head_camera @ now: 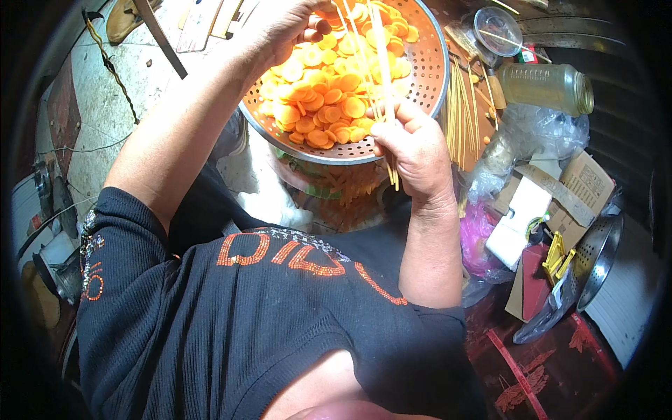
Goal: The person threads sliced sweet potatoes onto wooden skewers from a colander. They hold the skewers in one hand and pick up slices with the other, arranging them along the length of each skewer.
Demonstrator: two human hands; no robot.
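My right hand [417, 149] holds several thin bamboo skewers [385, 68] near their lower ends. They slant up over a metal colander [431, 63] heaped with round orange carrot slices [320, 113]. At the picture's top edge, my left hand [296, 23] hangs above the heap with fingers curled, close to the skewers' far ends. Its fingertips are partly cut off, so whether it grips a slice or a skewer is unclear. More loose skewers [462, 115] lie just right of the colander.
A glass jar [543, 86] lies on its side at the right, below a clear plastic tub [497, 31]. A knife's wooden handle [496, 90] is beside the jar. Cardboard boxes [583, 184], plastic bags [478, 236] and another perforated metal bowl [604, 262] crowd the right side.
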